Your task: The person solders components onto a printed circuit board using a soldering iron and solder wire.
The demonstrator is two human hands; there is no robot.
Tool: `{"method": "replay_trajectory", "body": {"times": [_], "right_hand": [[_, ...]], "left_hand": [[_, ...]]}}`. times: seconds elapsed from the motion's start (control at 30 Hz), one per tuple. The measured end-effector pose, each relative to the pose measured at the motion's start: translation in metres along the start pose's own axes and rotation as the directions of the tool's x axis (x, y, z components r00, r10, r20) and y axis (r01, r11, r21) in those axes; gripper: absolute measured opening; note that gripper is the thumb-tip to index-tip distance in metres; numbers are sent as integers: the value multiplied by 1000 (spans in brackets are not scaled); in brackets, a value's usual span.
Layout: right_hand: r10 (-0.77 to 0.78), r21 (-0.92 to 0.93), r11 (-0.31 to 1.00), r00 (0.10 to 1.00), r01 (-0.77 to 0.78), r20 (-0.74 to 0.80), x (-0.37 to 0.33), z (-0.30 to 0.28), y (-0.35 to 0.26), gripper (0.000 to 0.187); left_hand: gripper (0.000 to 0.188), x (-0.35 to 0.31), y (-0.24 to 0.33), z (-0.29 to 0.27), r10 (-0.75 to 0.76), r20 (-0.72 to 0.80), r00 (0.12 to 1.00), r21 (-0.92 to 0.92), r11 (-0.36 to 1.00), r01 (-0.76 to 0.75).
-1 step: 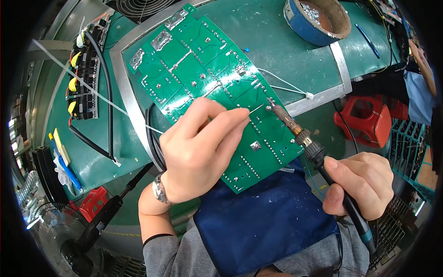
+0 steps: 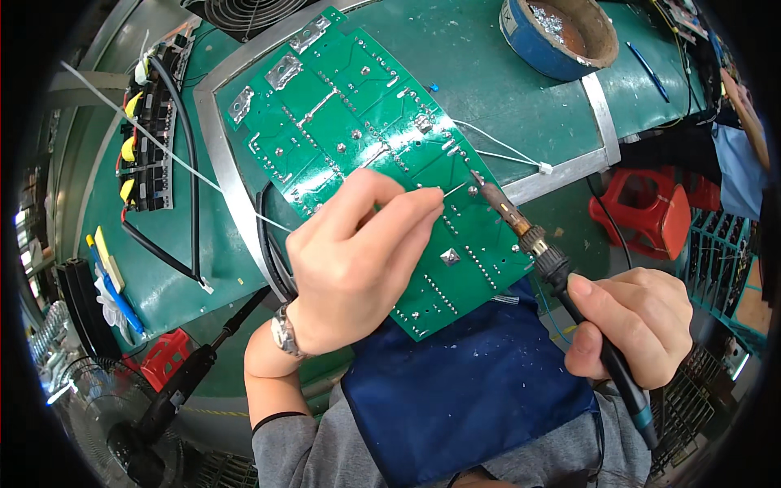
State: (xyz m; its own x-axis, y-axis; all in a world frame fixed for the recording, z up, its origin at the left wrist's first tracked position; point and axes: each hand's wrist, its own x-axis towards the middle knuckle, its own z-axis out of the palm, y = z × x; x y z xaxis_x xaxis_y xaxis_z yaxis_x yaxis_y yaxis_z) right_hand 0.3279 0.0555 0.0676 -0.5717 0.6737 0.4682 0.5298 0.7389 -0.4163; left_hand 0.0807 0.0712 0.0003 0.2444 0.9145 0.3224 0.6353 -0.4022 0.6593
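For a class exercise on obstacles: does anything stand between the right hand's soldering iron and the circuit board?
Nothing visible does: the soldering iron in the right hand extends over the circuit board. The left hand and thin wire are left of the tip.

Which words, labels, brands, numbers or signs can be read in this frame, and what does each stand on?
None can be read clearly.
Blue round tub: dark marks on a pale patch, too blurred to read.
Black fan: a small pale mark, too small to read.
Green circuit board: no legible lettering.
Soldering iron: no legible lettering.
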Motion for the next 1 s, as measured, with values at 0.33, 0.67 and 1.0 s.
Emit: {"method": "replay_trajectory", "body": {"times": [0.33, 0.67, 1.0], "right_hand": [[-59, -178, 982, 998, 62, 21, 4, 6, -17, 18], [-27, -86, 996, 1000, 28, 11, -9, -9, -16, 17], [-78, -200, 977, 997, 77, -1, -12, 2, -21, 20]], "left_hand": [[26, 3, 5, 10, 59, 15, 998, 73, 996, -60], [30, -9, 10, 4, 93, 52, 994, 59, 994, -97], [35, -3, 7, 19, 199, 2, 980, 48, 979, -199]]}}
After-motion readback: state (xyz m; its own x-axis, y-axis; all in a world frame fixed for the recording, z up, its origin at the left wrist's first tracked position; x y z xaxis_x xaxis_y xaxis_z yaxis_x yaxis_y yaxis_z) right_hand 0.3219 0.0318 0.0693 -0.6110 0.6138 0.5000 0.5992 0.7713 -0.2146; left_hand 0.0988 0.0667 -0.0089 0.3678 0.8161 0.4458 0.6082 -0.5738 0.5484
